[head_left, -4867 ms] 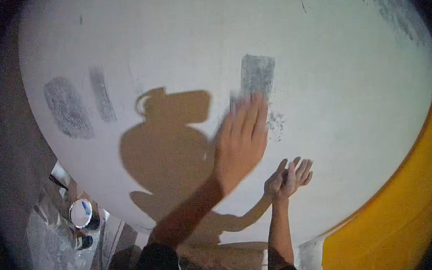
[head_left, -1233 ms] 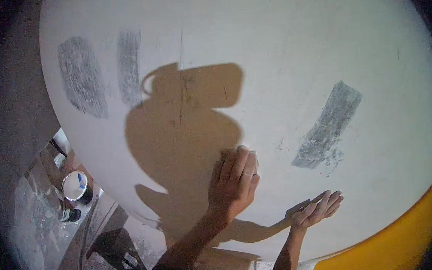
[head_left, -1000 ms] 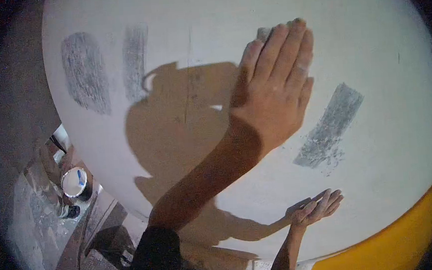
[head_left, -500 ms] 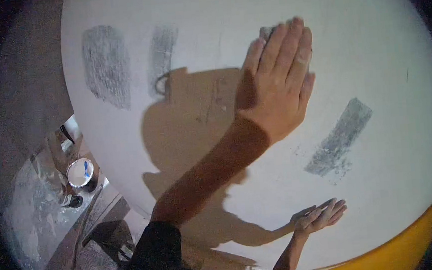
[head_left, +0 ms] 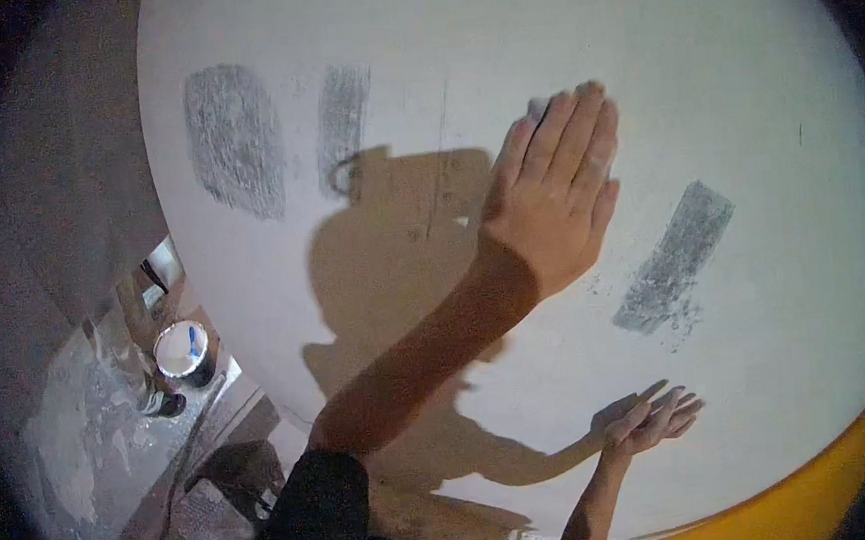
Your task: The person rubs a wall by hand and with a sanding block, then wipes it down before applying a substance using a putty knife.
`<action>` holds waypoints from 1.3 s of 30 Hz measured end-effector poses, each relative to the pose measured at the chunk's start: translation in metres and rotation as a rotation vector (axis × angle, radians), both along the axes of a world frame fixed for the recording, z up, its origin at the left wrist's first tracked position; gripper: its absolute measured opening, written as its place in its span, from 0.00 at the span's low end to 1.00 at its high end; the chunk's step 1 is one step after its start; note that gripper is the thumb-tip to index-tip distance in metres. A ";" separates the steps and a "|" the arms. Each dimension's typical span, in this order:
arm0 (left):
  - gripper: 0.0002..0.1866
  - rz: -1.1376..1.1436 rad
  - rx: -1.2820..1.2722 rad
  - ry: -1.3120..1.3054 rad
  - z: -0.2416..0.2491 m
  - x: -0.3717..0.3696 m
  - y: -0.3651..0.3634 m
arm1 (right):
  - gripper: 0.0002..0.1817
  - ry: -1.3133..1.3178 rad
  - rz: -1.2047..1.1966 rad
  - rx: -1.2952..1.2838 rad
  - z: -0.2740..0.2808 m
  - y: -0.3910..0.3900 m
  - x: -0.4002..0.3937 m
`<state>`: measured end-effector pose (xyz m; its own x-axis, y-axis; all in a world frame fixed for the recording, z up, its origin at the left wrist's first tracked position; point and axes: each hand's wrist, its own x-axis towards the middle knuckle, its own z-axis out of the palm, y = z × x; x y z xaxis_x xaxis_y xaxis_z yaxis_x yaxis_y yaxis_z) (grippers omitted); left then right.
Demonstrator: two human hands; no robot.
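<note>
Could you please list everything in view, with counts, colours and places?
Large curved-looking surface: 1, whitish, most of the view
Patches: 3 distinct, grey, two upper left, one right of centre
Shadow: 1, brownish, centre
Bucket: 1, dark with pale contents, lower left
Slim item: 1, blue, in the bucket
Yellow area: 1, yellow, bottom right
Other clutter: uncountable, mostly grey, lower left
Sleeve: 1, black, bottom
Left hand: 1, whitish fingertips, flat against the surface
Right hand: 1, whitish fingertips, lower right

The pale surface [head_left: 730, 79] lies open right of the upper hand [head_left: 556, 196]; the lower hand [head_left: 652, 422] blocks below.
</note>
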<state>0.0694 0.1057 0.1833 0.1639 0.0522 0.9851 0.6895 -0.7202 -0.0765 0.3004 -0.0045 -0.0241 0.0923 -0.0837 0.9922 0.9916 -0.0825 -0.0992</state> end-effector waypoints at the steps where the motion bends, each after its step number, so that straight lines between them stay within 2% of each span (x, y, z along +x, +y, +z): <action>1: 0.30 -0.005 -0.004 -0.008 0.006 -0.001 -0.001 | 0.29 0.016 0.152 0.160 0.004 0.005 -0.004; 3: 0.29 -0.011 -0.088 0.005 -0.009 -0.005 -0.006 | 0.30 -0.060 0.058 0.134 0.029 -0.004 -0.015; 5: 0.29 0.018 -0.221 0.060 -0.083 -0.010 -0.011 | 0.29 -0.268 -0.058 -0.092 0.073 -0.004 -0.031; 7: 0.29 0.006 -0.397 0.189 -0.160 -0.023 -0.016 | 0.28 -0.338 -0.133 -0.105 0.111 0.012 -0.055; 8: 0.28 -0.036 -0.519 0.284 -0.178 -0.032 -0.017 | 0.28 -0.334 -0.146 -0.104 0.122 0.017 -0.066; 10: 0.28 -0.022 -0.423 0.287 -0.169 -0.037 0.000 | 0.28 -0.344 -0.262 -0.333 0.139 0.028 -0.085; 11: 0.28 -0.007 -0.361 0.274 -0.168 -0.038 0.003 | 0.28 -0.332 -0.276 -0.352 0.138 0.032 -0.087; 12: 0.30 0.051 -0.344 0.275 -0.133 -0.045 0.010 | 0.28 -0.320 -0.260 -0.345 0.136 0.039 -0.088; 16: 0.28 0.005 0.143 -0.036 0.034 -0.057 0.049 | 0.28 -0.296 -0.263 -0.334 0.134 0.052 -0.092; 17: 0.28 0.015 0.256 -0.112 0.055 -0.056 0.060 | 0.28 -0.296 -0.254 -0.328 0.134 0.055 -0.092; 20: 0.29 0.012 0.116 -0.011 0.005 -0.047 0.033 | 0.28 -0.281 -0.277 -0.360 0.137 0.043 -0.090; 21: 0.30 -0.038 -0.042 0.077 -0.041 -0.048 0.025 | 0.28 -0.279 -0.287 -0.352 0.138 0.043 -0.090; 23: 0.30 -0.047 -0.194 0.181 -0.145 -0.050 0.022 | 0.28 -0.282 -0.258 -0.355 0.138 0.042 -0.091; 24: 0.31 -0.029 -0.313 0.242 -0.162 -0.055 0.018 | 0.28 -0.307 -0.273 -0.334 0.138 0.043 -0.090; 25: 0.32 -0.009 -0.437 0.308 -0.168 -0.060 0.014 | 0.28 -0.294 -0.286 -0.338 0.137 0.044 -0.089; 26: 0.32 -0.020 -0.446 0.316 -0.169 -0.065 0.017 | 0.28 -0.272 -0.272 -0.338 0.136 0.044 -0.089; 28: 0.32 0.039 -0.305 0.306 -0.135 -0.064 0.034 | 0.27 -0.262 -0.273 -0.349 0.137 0.043 -0.088; 30: 0.31 -0.017 -0.099 0.090 -0.056 -0.063 0.047 | 0.27 -0.266 -0.274 -0.337 0.139 0.044 -0.085; 32: 0.29 0.035 0.160 0.038 0.030 -0.066 0.047 | 0.28 -0.263 -0.267 -0.372 0.138 0.043 -0.087; 35: 0.30 0.009 0.079 0.011 -0.002 -0.056 0.041 | 0.28 -0.256 -0.280 -0.374 0.138 0.045 -0.089; 37: 0.31 -0.022 -0.161 0.150 -0.099 -0.057 0.030 | 0.28 -0.287 -0.270 -0.354 0.137 0.048 -0.086; 38: 0.31 0.001 -0.176 0.182 -0.141 -0.060 0.027 | 0.28 -0.305 -0.293 -0.338 0.136 0.049 -0.086; 39: 0.31 0.019 -0.195 0.213 -0.152 -0.068 0.020 | 0.28 -0.307 -0.282 -0.337 0.138 0.050 -0.087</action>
<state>0.0016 0.1254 0.0316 0.3631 0.2427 0.8996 0.6864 -0.7225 -0.0822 0.2136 0.0455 0.1136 -0.1863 0.2648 0.9461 0.9058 -0.3267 0.2698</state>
